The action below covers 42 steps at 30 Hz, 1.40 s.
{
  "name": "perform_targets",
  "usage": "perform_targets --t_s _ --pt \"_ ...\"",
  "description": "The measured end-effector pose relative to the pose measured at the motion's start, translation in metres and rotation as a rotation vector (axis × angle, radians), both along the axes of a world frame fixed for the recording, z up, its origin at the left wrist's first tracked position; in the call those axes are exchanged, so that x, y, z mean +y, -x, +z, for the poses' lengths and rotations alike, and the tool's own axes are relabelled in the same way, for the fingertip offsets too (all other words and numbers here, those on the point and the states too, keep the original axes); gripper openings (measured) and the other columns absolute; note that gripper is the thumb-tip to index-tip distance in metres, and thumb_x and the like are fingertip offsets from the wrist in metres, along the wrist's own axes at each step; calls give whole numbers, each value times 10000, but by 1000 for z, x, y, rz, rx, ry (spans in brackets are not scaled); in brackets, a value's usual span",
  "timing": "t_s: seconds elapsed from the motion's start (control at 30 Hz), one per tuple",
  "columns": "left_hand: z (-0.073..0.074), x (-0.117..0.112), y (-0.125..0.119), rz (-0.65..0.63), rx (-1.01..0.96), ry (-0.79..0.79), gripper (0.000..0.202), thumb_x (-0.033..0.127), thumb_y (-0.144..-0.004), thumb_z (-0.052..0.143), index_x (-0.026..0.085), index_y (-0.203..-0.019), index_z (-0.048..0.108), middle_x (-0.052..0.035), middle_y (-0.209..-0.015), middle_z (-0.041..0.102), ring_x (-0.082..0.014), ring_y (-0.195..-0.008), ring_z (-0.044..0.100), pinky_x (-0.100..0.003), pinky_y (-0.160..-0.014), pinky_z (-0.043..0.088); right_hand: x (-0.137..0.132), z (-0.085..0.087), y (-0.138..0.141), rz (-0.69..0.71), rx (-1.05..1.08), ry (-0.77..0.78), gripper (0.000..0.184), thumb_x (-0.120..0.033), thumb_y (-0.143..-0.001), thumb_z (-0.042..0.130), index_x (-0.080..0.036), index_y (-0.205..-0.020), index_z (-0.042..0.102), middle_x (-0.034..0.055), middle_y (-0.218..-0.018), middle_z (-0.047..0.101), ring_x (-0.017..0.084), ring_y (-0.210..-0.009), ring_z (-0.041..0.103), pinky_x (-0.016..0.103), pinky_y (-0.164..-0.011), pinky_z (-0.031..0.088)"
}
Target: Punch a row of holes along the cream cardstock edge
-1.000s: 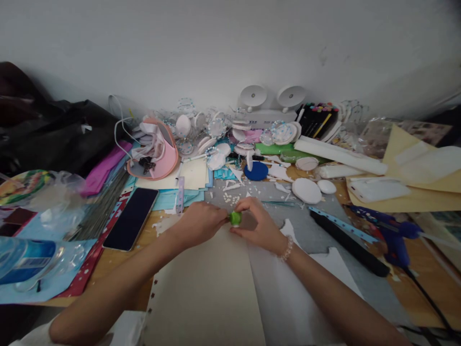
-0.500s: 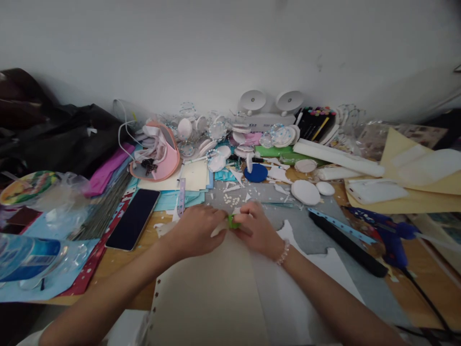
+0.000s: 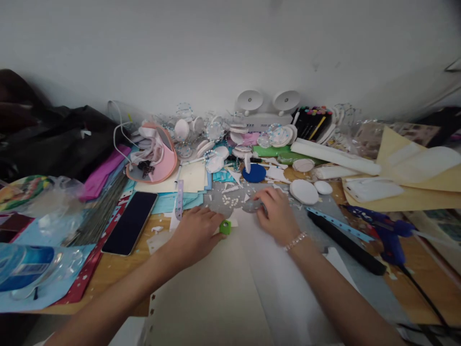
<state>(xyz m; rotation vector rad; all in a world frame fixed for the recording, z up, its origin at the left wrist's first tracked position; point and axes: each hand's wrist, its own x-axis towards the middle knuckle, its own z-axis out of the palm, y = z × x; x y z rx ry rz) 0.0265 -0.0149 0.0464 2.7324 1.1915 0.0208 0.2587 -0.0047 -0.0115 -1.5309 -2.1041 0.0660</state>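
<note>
My left hand (image 3: 198, 231) is closed at the top of a cream sheet of paper (image 3: 205, 293), its fingers and thumb on a small green craft punch (image 3: 225, 227). Small shaped holes run down the sheet's left edge. My right hand (image 3: 275, 216), with a beaded bracelet (image 3: 296, 240) on its wrist, is apart from the punch, over the top of a white sheet (image 3: 284, 283). Its fingers are bent with the thumb apart, and I make out nothing held in them. Tiny paper bits (image 3: 230, 199) lie just beyond the hands.
A phone (image 3: 130, 223) and a plastic bottle (image 3: 32, 266) lie on the left. On the right are a blue glue gun (image 3: 391, 235) and a long black tool (image 3: 345, 242). White discs (image 3: 303, 191), a pink visor (image 3: 163, 161) and markers (image 3: 313, 122) crowd the back.
My right hand has let go of the green punch and moved right, away from it. My left hand keeps the punch, now a little further left and more exposed. The view has shifted slightly.
</note>
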Motion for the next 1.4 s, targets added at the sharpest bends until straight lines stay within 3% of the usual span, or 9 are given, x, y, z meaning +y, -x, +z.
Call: perform_targets --t_s 0.13,0.3,0.47,0.57,0.67,0.8,1.07,1.23,1.4 --pt "-8 1 2 1 -46 -1 200 306 -829 586 201 -996 612 -62 -892 682 -231 -892 619 -361 -799 446 5 -12 -4 -191 -165 40 167 -128 -741 513 -182 -877 595 97 -909 573 265 -879 473 388 -755 382" --pt "-12 5 6 17 -115 11 209 338 -819 594 208 -981 623 -53 -876 682 -216 -871 624 -333 -783 457 8 -23 -8 -129 -149 -18 105 -142 -803 514 -201 -825 598 87 -833 591 254 -807 479 369 -678 366" --pt "-7 8 10 -11 -155 43 211 346 -822 584 213 -979 630 -45 -881 669 -197 -876 621 -297 -768 459 8 -18 -8 -124 -59 -50 111 -144 -821 505 -197 -806 601 84 -814 584 256 -809 486 384 -684 366" --pt "-2 10 12 -6 -150 74 215 344 -838 563 212 -993 629 -44 -896 672 -195 -868 623 -287 -744 460 2 -10 0 -15 54 -115 152 -137 -822 489 -197 -918 591 82 -897 586 254 -881 503 412 -755 385" --pt "4 12 12 15 -158 84 255 371 -830 572 213 -1025 621 -45 -934 675 -205 -887 625 -300 -755 460 -8 -2 13 222 146 -175 260 -158 -787 524 -210 -1040 548 81 -1005 563 241 -949 512 422 -825 401" --pt "15 11 7 19 -230 103 263 383 -833 568 216 -1029 620 -34 -942 675 -195 -894 621 -297 -774 457 -18 0 30 443 156 -134 396 -224 -753 600 -198 -1132 487 92 -1061 551 235 -981 514 405 -832 439" --pt "30 15 10 -51 -229 162 387 386 -821 580 221 -1169 548 -53 -1092 658 -214 -1004 604 -323 -846 459 -20 -3 33 449 278 -302 267 -214 -817 595 -245 -1051 471 46 -942 588 184 -854 571 342 -737 476" --pt "32 21 15 -109 15 115 208 151 -865 458 216 -937 641 -37 -841 693 -197 -771 652 -278 -640 455 -23 -2 38 473 253 -301 346 -223 -809 605 -244 -1116 449 36 -920 608 179 -850 592 335 -740 493" --pt "29 21 16 -166 48 60 176 148 -861 465 217 -913 618 -17 -776 671 -203 -693 628 -290 -577 424 -24 -5 41 477 237 -261 323 -233 -812 609 -244 -1093 451 48 -928 612 180 -834 597 340 -724 501"
